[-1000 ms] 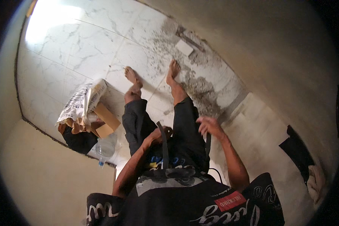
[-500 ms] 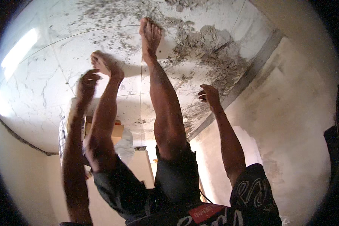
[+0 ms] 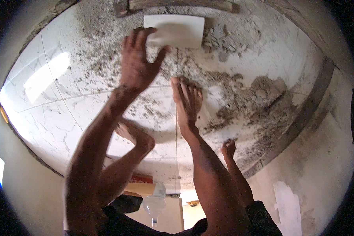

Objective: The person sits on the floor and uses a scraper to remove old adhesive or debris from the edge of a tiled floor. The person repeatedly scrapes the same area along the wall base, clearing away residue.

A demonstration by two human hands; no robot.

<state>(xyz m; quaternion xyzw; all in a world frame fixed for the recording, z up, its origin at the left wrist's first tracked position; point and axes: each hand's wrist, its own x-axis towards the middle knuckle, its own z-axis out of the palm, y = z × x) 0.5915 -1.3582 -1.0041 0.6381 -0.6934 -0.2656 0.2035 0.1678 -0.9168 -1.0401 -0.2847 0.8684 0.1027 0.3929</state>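
My left hand (image 3: 139, 65) reaches forward over the floor, fingers apart and holding nothing. Its fingertips overlap the left edge of a white rectangular tile piece (image 3: 181, 33); whether they touch it is not clear. Beyond the tile lies a tool with a wooden handle (image 3: 185, 4), apparently a hammer, its dark head at the left end. My right hand (image 3: 229, 148) hangs lower down at the right, beside my right leg, with fingers curled in and nothing visible in them.
Grey mortar rubble and grit (image 3: 263, 102) cover much of the marbled tile floor (image 3: 47, 106). A rough, patchy wall (image 3: 310, 157) rises at the right. My bare right foot (image 3: 188, 98) stands just short of the tile piece. Behind my legs are a cardboard box (image 3: 143, 188) and a clear plastic bottle (image 3: 155, 202).
My view has tilted forward, bringing the tile piece and wooden-handled tool into sight. My left hand has moved forward and right, its fingers spreading; my right hand has dropped back beside my leg.
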